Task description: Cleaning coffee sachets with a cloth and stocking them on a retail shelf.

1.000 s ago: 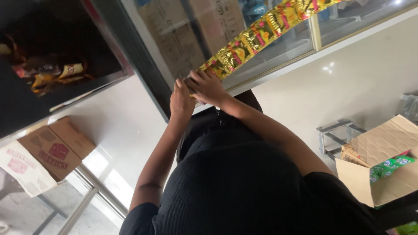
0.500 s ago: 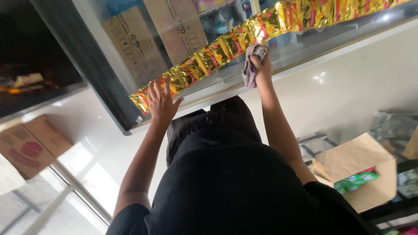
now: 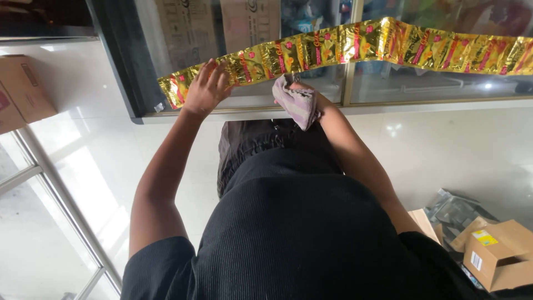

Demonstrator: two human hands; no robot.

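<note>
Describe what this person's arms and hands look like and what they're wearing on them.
Both arms are bare from the short black ribbed sleeves down. The left hand and right hand are ungloved; no rings, watch or bracelets show on the parts in view. The sleeves belong to a black ribbed top.

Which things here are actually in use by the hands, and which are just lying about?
In use:
- gold sachet strip, under the left hand
- striped cloth, gripped in the right hand
- glass cabinet front behind the strip

Lying about:
- cardboard box on the floor, lower right
- brown carton, upper left
</note>
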